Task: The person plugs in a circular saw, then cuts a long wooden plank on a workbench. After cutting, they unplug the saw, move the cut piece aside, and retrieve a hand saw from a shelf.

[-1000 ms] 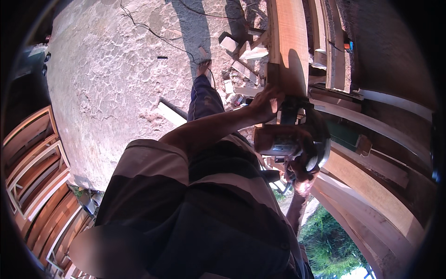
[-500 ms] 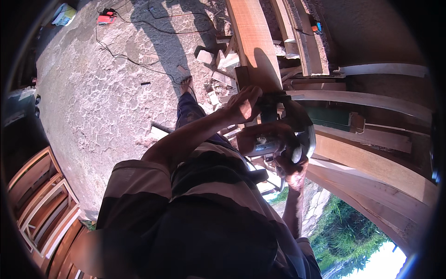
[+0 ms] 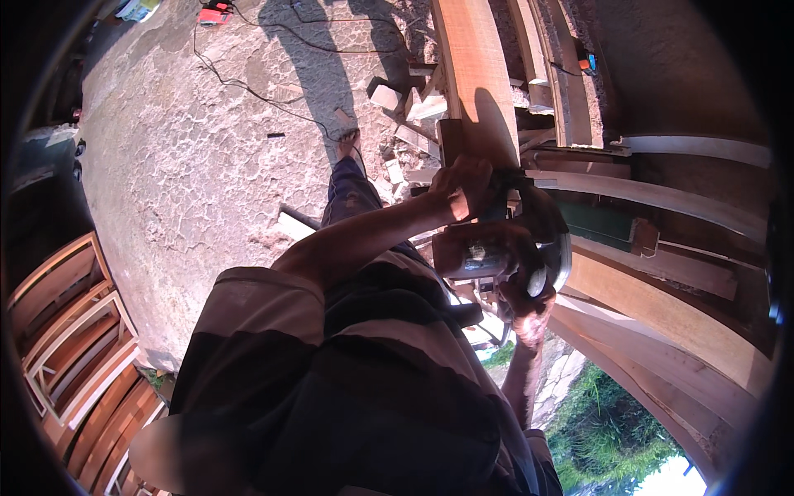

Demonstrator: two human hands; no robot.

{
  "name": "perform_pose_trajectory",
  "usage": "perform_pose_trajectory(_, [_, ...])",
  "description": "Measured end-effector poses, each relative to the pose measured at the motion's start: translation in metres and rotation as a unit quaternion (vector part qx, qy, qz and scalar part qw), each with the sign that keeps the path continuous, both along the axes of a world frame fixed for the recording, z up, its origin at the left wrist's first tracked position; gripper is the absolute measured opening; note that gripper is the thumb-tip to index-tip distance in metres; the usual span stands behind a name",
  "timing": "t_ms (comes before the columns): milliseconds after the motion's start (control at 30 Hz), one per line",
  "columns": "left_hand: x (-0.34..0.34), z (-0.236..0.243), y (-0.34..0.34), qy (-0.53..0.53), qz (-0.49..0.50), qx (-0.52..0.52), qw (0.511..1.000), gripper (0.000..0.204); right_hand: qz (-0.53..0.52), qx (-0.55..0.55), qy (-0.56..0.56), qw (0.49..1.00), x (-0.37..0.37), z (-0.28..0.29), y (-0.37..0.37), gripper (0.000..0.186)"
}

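Observation:
A long reddish-brown plank (image 3: pixel 477 62) runs away from me on the right of the view. At its near end sits a dark circular saw (image 3: pixel 556 240) with a rounded guard and a barrel-shaped motor housing. My right hand (image 3: pixel 527 289) is wrapped round the saw's rear handle, and the forearm comes up from below. Beside the plank's left edge, my left hand (image 3: pixel 465 186) is closed at the front of the saw, its fingers curled and partly in shadow. The blade, and where it meets the wood, are hidden by the saw body.
Several boards (image 3: pixel 662 306) are stacked at the right. Wood offcuts (image 3: pixel 387 97) litter the floor left of the plank. A dark cord (image 3: pixel 248 85) crosses the rough floor (image 3: pixel 198 165) near a red object (image 3: pixel 216 14). Wooden frames (image 3: pixel 78 331) stand at the lower left.
The whole view has shifted slightly, so the scene sits further right in the picture. Both hands stay at the saw, with no clear movement along the plank.

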State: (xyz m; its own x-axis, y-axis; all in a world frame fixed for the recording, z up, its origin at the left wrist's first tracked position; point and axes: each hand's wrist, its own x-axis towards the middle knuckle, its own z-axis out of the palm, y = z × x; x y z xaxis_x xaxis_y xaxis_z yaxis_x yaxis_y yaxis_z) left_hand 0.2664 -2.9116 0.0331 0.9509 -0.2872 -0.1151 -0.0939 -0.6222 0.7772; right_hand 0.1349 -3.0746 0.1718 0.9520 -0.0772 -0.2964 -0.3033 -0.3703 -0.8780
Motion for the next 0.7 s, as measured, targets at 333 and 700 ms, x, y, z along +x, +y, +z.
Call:
perform_pose_trajectory(333, [0.001,0.007,-0.004,0.049,0.011,-0.023,0.999,0.047,-0.015,-0.002,0.008,1.0,-0.001,0.0,0.002,0.028])
perform_pose_trajectory(700, [0.014,-0.011,0.002,-0.057,-0.132,-0.022,0.989,0.022,0.014,-0.06,0.023,0.998,-0.005,-0.01,-0.011,0.027])
